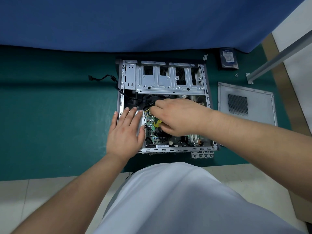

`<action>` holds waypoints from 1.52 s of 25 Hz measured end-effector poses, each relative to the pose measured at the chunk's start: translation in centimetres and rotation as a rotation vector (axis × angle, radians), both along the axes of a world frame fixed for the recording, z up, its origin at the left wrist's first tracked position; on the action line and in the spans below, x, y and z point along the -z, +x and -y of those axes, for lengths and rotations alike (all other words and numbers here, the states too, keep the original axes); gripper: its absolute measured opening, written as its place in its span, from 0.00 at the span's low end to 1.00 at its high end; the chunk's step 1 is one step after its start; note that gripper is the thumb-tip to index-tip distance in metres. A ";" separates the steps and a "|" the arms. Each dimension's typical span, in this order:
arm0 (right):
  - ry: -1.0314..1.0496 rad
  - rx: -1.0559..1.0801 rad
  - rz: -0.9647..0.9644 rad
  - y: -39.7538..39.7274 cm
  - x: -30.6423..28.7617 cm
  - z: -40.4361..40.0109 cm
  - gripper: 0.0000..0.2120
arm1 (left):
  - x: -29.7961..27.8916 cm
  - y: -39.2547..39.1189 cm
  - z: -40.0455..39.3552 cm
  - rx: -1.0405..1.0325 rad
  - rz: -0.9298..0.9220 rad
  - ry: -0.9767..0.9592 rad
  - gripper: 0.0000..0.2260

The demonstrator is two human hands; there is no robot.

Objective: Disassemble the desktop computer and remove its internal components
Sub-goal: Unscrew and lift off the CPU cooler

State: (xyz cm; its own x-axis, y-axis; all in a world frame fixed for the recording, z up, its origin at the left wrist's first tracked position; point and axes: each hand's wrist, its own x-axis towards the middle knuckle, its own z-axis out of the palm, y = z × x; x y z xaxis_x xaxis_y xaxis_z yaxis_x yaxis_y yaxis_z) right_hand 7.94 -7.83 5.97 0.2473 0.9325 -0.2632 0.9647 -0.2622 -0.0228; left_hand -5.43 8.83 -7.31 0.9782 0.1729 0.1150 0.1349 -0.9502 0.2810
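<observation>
right hand (175, 119) hides motherboard (152, 130) centre | its fingers' grip unclear

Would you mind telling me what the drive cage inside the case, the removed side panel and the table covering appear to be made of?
The drive cage looks like bare stamped sheet metal: pale grey, dull sheen, punched slots and pressed ribs. The side panel seems sheet metal too, matt grey, with a perforated vent grid and folded edges. The table covering is probably a rubbery or vinyl mat: teal, smooth, softly reflective, though fabric cannot be ruled out.

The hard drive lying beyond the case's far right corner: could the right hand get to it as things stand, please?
Probably yes. The hard drive lies in the open on the green mat with nothing over it, though the right hand is busy inside the case.
</observation>
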 end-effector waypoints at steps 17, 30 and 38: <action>0.047 0.187 0.203 -0.6 1.4 -0.3 0.21 | 0.0 0.0 0.1 -0.002 0.015 0.006 0.23; -0.093 0.009 -0.094 0.5 0.0 -0.3 0.12 | 0.2 0.0 0.0 0.014 -0.002 -0.007 0.24; -0.063 0.235 0.016 0.4 0.4 0.6 0.18 | 0.1 0.0 -0.1 0.030 -0.030 -0.023 0.24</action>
